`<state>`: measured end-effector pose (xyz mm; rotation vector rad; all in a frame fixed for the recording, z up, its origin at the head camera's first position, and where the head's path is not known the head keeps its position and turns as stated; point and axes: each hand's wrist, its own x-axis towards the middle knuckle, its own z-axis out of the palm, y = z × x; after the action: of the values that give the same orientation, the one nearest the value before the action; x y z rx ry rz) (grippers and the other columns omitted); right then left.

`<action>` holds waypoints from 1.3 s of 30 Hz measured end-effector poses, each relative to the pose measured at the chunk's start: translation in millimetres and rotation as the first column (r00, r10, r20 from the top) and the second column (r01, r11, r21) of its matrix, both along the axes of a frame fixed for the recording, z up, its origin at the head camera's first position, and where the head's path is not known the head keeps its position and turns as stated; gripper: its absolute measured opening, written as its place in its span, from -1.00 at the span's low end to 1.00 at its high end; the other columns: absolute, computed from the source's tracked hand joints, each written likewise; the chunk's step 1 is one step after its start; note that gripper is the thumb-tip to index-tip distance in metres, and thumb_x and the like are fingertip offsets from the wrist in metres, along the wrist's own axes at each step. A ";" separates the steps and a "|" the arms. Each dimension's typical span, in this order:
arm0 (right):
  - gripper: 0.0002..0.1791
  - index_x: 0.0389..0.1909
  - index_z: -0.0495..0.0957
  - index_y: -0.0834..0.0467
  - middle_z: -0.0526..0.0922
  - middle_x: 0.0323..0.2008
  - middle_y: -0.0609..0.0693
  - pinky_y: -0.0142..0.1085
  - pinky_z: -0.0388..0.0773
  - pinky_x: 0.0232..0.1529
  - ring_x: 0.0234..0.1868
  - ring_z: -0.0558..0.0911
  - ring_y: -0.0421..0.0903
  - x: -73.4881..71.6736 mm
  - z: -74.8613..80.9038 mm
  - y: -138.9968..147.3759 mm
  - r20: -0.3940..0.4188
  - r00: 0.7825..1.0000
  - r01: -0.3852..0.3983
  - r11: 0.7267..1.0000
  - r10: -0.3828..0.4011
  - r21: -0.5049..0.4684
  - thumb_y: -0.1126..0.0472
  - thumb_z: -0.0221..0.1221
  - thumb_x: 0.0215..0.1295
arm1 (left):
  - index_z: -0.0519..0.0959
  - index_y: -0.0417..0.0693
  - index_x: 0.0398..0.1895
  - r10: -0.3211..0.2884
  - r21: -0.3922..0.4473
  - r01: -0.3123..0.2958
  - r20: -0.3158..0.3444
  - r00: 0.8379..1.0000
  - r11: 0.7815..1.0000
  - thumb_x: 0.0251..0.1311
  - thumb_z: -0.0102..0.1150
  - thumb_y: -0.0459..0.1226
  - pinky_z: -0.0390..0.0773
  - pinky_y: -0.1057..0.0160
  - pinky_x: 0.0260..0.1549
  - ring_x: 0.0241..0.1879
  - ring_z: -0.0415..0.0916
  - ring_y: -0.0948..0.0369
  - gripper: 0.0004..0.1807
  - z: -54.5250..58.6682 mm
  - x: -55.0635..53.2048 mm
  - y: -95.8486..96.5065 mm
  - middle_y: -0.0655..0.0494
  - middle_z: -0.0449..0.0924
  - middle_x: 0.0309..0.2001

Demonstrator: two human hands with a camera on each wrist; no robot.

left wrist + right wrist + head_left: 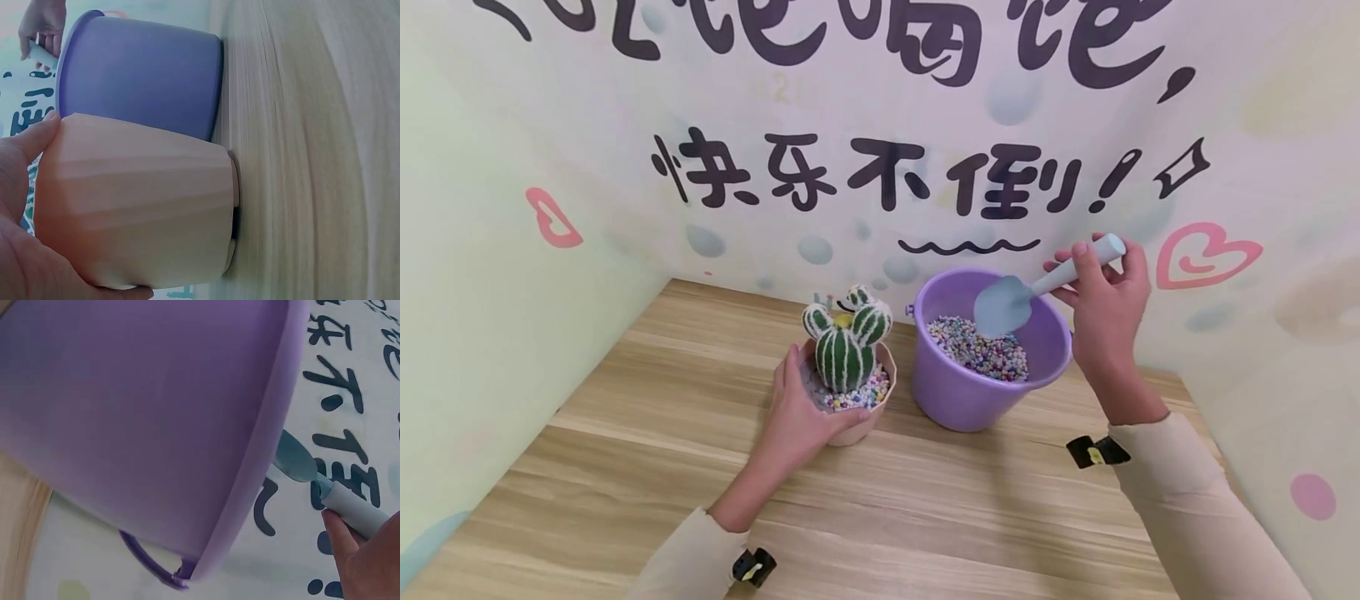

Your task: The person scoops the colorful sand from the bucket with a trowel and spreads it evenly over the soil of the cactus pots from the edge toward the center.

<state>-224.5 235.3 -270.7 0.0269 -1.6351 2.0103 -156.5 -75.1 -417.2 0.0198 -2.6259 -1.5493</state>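
Head view up, and I've got both hands at work. Left hand (805, 417) holds the pot (853, 432) in a wide grip, thumb at the near rim, fingers along its left side. Pot's upright on the table (700, 400), a green cactus (845, 358) standing in it with coloured beads (857, 398) around. Just to the right, the purple bucket (962, 400), more beads (981, 348) inside. Over on my right hand (1108, 308), a narrow grip, thumb and fingers on the scoop (1003, 307) by its handle. Blade's angled down inside the bucket's mouth; whether it touches the beads, I can't tell. Right wrist view: bucket wall fills most of it, the rim hiding part of the blade. Left wrist view: pot in front, bucket just behind, black lettering (34, 103) beyond.
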 end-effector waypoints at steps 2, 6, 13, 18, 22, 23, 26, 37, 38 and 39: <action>-0.64 0.00 0.40 0.16 0.68 -0.29 0.11 -0.29 0.69 -0.31 -0.28 0.74 -0.04 -4.6 0.1 2.4 0.021 1.000 -0.008 0.998 0.006 0.067 0.17 0.27 0.27 | -0.20 0.05 0.56 -0.001 0.005 0.001 0.005 1.000 1.000 -0.38 0.60 0.15 0.11 -0.23 0.35 0.46 -0.07 -0.12 0.47 0.3 -0.4 -0.9 -0.17 -0.18 0.51; -0.70 -0.02 0.39 0.14 0.69 -0.30 0.03 -0.35 0.68 -0.32 -0.28 0.73 -0.11 -12.5 0.1 6.8 0.069 0.998 -0.016 0.974 0.000 0.228 0.16 0.21 0.33 | -0.23 0.03 0.56 -0.014 0.010 0.014 0.016 1.000 1.000 -0.37 0.60 0.13 0.12 -0.23 0.34 0.44 -0.03 -0.13 0.48 1.9 -2.4 -3.3 -0.17 -0.16 0.50; -0.82 -0.06 0.37 0.02 0.66 -0.30 -0.15 -0.46 0.62 -0.31 -0.22 0.66 -0.21 -20.8 -1.5 11.4 0.090 0.989 0.044 0.810 -0.118 0.585 0.11 0.10 0.40 | -0.25 -0.02 0.55 -0.040 -0.007 0.041 0.033 0.999 0.999 -0.35 0.60 0.13 0.13 -0.24 0.34 0.44 -0.01 -0.17 0.48 4.7 -7.2 -6.7 -0.19 -0.14 0.49; -0.81 -0.07 0.35 0.02 0.66 -0.28 -0.01 -0.47 0.53 -0.33 -0.31 0.60 -0.24 -25.7 -5.6 13.4 0.087 0.987 0.041 0.725 -0.138 0.688 0.08 0.09 0.41 | -0.27 -0.10 0.55 -0.063 -0.036 0.065 0.040 0.997 0.997 -0.35 0.59 0.15 0.10 -0.26 0.34 0.45 -0.05 -0.20 0.52 3.4 -11.2 -11.2 -0.20 -0.17 0.51; -0.75 -0.03 0.35 0.10 0.66 -0.27 0.12 -0.48 0.44 -0.32 -0.35 0.57 -0.30 -31.2 -11.2 13.4 0.062 0.990 0.039 0.672 -0.126 0.740 0.09 0.10 0.41 | -0.31 -0.13 0.55 -0.095 -0.024 0.096 0.059 0.994 0.995 -0.33 0.58 0.16 0.07 -0.24 0.35 0.45 -0.06 -0.22 0.53 3.4 -14.2 -16.0 -0.23 -0.20 0.51; -0.74 -0.02 0.35 0.12 0.66 -0.26 0.14 -0.48 0.43 -0.31 -0.35 0.56 -0.32 -32.8 -12.8 13.3 0.054 0.992 0.039 0.663 -0.118 0.748 0.09 0.10 0.41 | -0.31 -0.13 0.55 -0.104 -0.016 0.106 0.061 0.993 0.994 -0.32 0.58 0.14 0.06 -0.23 0.36 0.45 -0.07 -0.21 0.52 3.8 -14.9 -17.1 -0.23 -0.20 0.51; -0.71 0.01 0.34 0.18 0.66 -0.23 0.16 -0.50 0.44 -0.25 -0.30 0.60 -0.29 -37.0 -17.3 13.0 0.042 0.995 0.029 0.644 -0.095 0.765 0.11 0.09 0.42 | -0.31 -0.12 0.55 -0.135 0.007 0.135 0.065 0.989 0.991 -0.28 0.58 0.09 0.03 -0.20 0.38 0.46 -0.06 -0.19 0.49 5.2 -17.8 -20.1 -0.24 -0.18 0.51; -0.65 0.09 0.31 0.22 0.69 -0.11 0.16 -0.57 0.44 -0.17 -0.12 0.66 -0.02 -43.9 -39.8 23.8 0.039 0.998 -0.005 0.590 -0.045 0.807 0.11 0.07 0.44 | -0.26 -0.11 0.55 -0.194 0.044 0.192 0.062 0.979 0.980 -0.26 0.60 0.01 0.02 -0.21 0.39 0.46 -0.06 -0.17 0.45 5.5 -27.5 -23.5 -0.23 -0.16 0.51; -0.66 0.09 0.31 0.22 0.70 -0.12 0.16 -0.57 0.44 -0.19 -0.13 0.66 -0.01 -44.4 -41.3 24.6 0.035 0.999 -0.007 0.588 -0.037 0.809 0.12 0.06 0.45 | -0.26 -0.10 0.55 -0.197 0.047 0.195 0.062 0.978 0.980 -0.26 0.60 0.01 0.02 -0.21 0.39 0.46 -0.07 -0.18 0.45 5.7 -27.9 -23.5 -0.23 -0.17 0.51; -0.66 0.10 0.30 0.22 0.69 -0.14 0.18 -0.57 0.44 -0.20 -0.15 0.65 0.01 -45.0 -42.6 25.2 0.028 0.999 -0.007 0.581 -0.027 0.814 0.12 0.06 0.45 | -0.27 -0.11 0.56 -0.199 0.045 0.197 0.065 0.978 0.979 -0.26 0.60 0.01 0.01 -0.20 0.39 0.46 -0.07 -0.18 0.45 5.9 -28.2 -23.8 -0.23 -0.18 0.52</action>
<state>-269.5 260.6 -313.3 0.3184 -2.4393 1.0580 -184.7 -98.9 -411.3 -0.1953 -2.7238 -1.6883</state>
